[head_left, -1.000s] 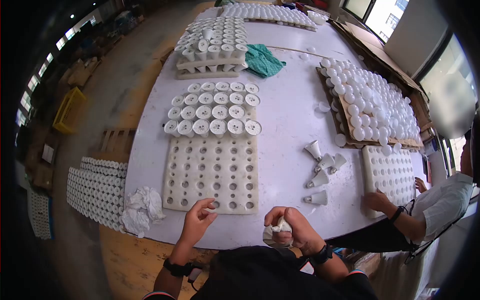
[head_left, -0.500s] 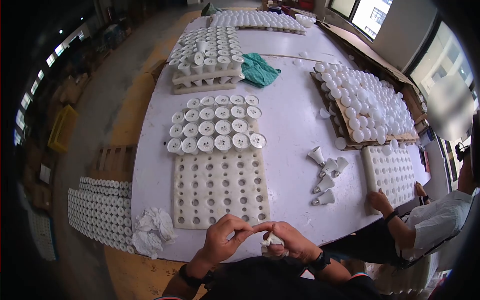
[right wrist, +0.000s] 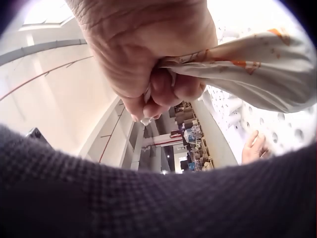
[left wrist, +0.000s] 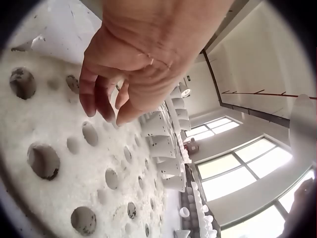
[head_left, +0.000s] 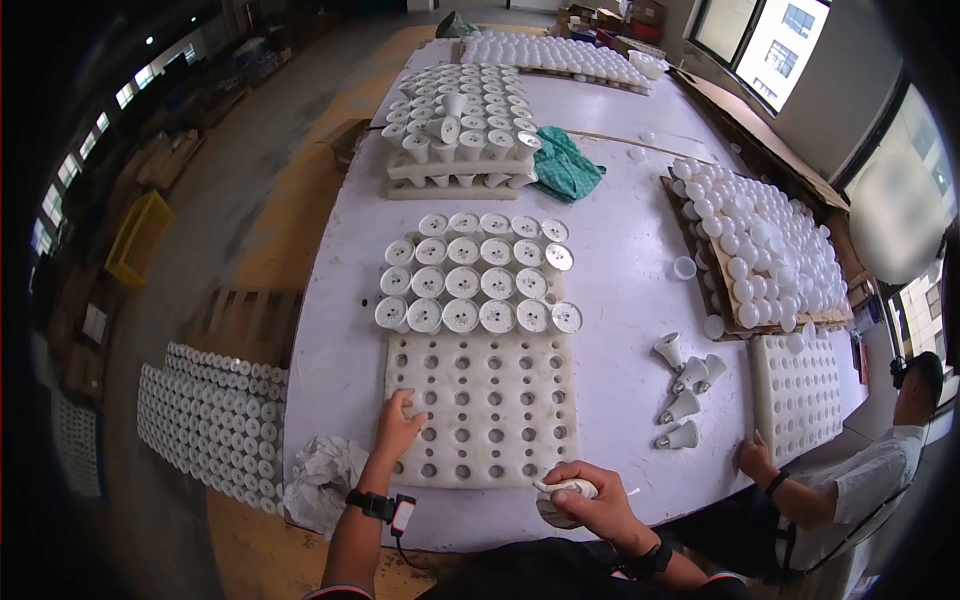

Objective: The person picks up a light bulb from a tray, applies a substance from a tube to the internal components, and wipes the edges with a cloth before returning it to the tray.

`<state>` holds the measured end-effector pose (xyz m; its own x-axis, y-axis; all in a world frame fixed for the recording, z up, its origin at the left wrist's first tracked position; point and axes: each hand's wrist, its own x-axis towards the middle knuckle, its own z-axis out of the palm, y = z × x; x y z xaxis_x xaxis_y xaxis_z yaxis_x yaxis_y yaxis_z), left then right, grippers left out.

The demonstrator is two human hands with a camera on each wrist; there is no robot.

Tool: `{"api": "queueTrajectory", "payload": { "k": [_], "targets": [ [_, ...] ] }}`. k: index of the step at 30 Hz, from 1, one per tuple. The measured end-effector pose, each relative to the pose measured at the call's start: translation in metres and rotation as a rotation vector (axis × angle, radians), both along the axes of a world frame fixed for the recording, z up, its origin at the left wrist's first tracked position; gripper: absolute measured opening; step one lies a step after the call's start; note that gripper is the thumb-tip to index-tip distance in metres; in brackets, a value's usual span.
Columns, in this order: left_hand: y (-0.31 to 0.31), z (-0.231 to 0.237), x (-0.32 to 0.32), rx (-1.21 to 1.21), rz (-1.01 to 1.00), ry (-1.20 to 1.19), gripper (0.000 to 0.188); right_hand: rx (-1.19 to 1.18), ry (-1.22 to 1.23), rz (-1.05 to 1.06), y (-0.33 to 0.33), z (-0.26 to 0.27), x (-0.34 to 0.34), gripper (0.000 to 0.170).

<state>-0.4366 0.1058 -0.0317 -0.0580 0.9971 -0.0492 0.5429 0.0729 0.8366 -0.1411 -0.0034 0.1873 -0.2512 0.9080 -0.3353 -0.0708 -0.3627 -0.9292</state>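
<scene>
My left hand [head_left: 402,425] is over the left side of a white foam tray [head_left: 512,440] with rows of round holes. In the left wrist view its fingers [left wrist: 88,91] bend loosely toward the holes and hold nothing. Near the tray's front right corner my right hand [head_left: 605,510] grips a bunched white bag [right wrist: 277,69] with orange marks. The bag's neck is squeezed in the fist, and its full end bulges out beside the thumb side. White lamp cups [head_left: 462,315] with speckled tops stand in rows at the tray's far part.
Loose lamp housings [head_left: 680,405] lie to the right. Behind stand stacked trays of cups [head_left: 455,190] beside a green cloth [head_left: 570,165]. White domes [head_left: 760,240] fill a board at right. Another person's hand [head_left: 757,460] is at a second foam tray [head_left: 800,390]. Crumpled white paper [head_left: 322,480] lies front left.
My left hand came to the right hand, fingers meeting there, then moved away left and forward over the foam tray. My right hand keeps its grip on the bag.
</scene>
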Motion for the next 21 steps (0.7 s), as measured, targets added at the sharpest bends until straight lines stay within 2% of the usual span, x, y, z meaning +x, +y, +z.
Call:
{"api": "queueTrajectory", "payload": {
  "k": [1,2,3,4,6,9,10,12,13,15,18,19,21],
  "targets": [
    [0.01,0.004,-0.004,-0.009,0.015,-0.001,0.03,-0.041,-0.049,-0.028,0.001,0.003,-0.002,0.022],
    [0.031,0.008,-0.007,-0.103,0.116,-0.193,0.041,0.054,-0.118,-0.045,0.003,0.005,-0.006,0.023],
    [0.05,0.012,-0.005,-0.195,0.204,-0.389,0.054,0.051,-0.124,-0.051,0.006,0.006,-0.008,0.023],
    [0.065,0.017,-0.001,-0.197,0.182,-0.399,0.054,0.091,-0.178,-0.045,0.009,0.009,-0.008,0.024],
    [0.094,0.028,0.005,-0.084,0.369,-0.588,0.048,0.169,-0.295,-0.045,0.016,0.014,-0.005,0.028],
    [0.132,0.028,0.004,-0.167,0.313,-0.625,0.042,0.251,-0.36,-0.139,0.022,0.008,-0.002,0.028],
    [0.14,0.026,0.006,-0.176,0.33,-0.671,0.033,0.243,-0.367,-0.155,0.023,0.008,-0.001,0.028],
    [0.147,0.015,0.002,-0.181,0.332,-0.704,0.031,0.306,-0.488,-0.116,0.026,0.01,0.002,0.029],
    [0.146,0.009,-0.001,-0.175,0.349,-0.736,0.029,0.293,-0.489,-0.124,0.026,0.009,0.004,0.029],
    [0.131,0.014,0.001,-0.118,0.298,-0.742,0.025,0.492,-0.609,-0.095,0.026,0.004,0.01,0.03],
    [0.092,0.043,0.013,0.148,0.421,-0.825,0.028,0.565,-0.668,-0.165,0.022,0.003,0.02,0.034],
    [0.078,0.051,0.017,0.147,0.412,-0.819,0.028,0.588,-0.675,-0.186,0.02,0.004,0.024,0.035],
    [0.048,0.067,0.022,-0.054,0.2,-1.091,0.032,0.599,-0.658,-0.211,0.013,0.006,0.033,0.034]
  ]
}}
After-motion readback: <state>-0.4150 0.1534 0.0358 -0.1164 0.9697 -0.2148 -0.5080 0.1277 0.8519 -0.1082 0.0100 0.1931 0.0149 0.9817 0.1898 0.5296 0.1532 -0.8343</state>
